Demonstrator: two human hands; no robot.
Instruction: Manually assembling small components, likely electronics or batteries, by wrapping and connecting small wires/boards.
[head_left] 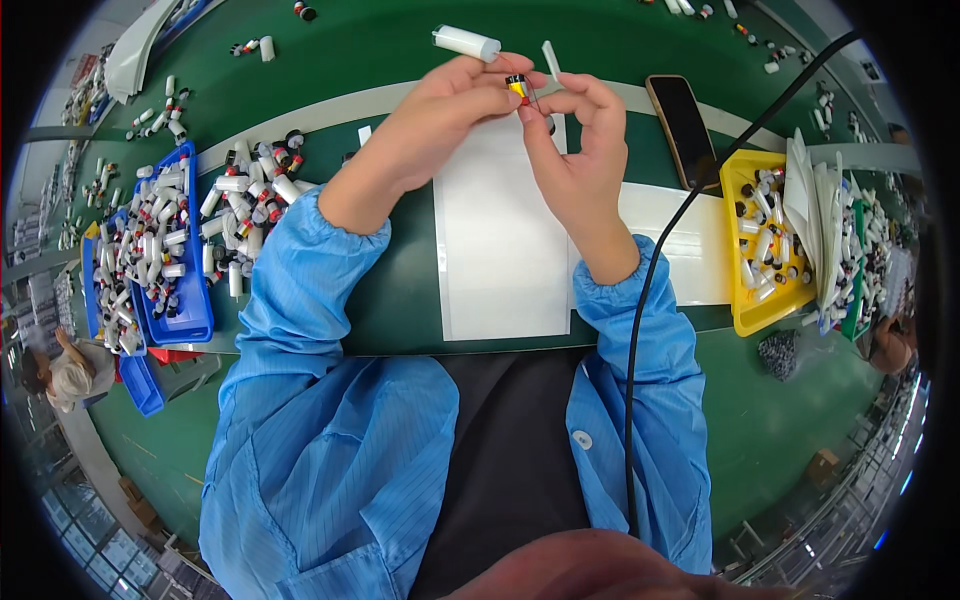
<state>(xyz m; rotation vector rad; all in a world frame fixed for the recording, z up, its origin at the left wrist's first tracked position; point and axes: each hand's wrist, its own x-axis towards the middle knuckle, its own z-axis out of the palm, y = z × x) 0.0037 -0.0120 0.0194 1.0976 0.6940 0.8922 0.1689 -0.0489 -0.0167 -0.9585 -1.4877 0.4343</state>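
My left hand (440, 125) pinches a small yellow and red part (517, 87) with thin wire leads, held above a white sheet (500, 250) on the green table. A white cylinder (466, 42) rests against my left fingertips. My right hand (580, 160) meets the left, its thumb and forefinger closed on the leads just right of the small part. Both forearms wear blue sleeves with elastic cuffs.
Blue bins (170, 260) at left and a loose pile (255, 190) beside them hold several white cylinders. At right stands a yellow bin (745, 310) of similar parts with white sheets (810, 200) beside it. A black phone (683, 125) lies at upper right. A black cable (650, 300) crosses my right arm.
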